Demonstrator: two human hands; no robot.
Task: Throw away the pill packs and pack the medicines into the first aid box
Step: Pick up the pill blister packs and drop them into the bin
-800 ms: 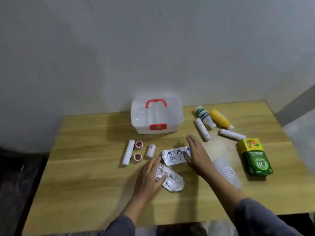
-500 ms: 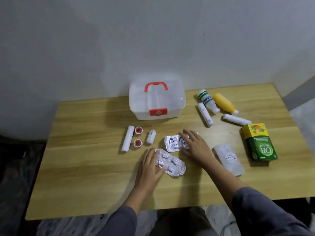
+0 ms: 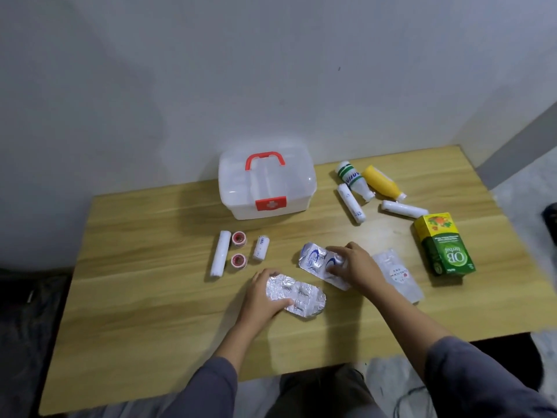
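Two foil pill packs lie on the wooden table (image 3: 144, 297) in front of you. The nearer silver blister pack (image 3: 297, 297) lies with its long axis running from near-left to far-right across your body, its rounded end pointing right. Your left hand (image 3: 265, 294) curls over its left end, thumb on the near edge and fingers on the far edge, closed on the pack. Just beyond it, the blue-printed blister pack (image 3: 315, 260) lies on a slant, long axis running from far-left to near-right. Your right hand (image 3: 354, 265) presses down on its right half with fingers bent; you cannot tell whether they actually pinch it. The two packs sit near each other without touching.

Right of that hand, touching the wrist, lies a clear plastic pouch (image 3: 398, 277). Further right stands a green and yellow medicine carton (image 3: 444, 245). Behind these lie a white bottle with green label (image 3: 354, 181), a yellow bottle (image 3: 381, 182) and two white rolls. At the back centre sits the closed translucent first aid box (image 3: 265, 188) with a red handle. To its near left lie a long bandage roll (image 3: 221, 256), two small tape rolls and a short white roll.
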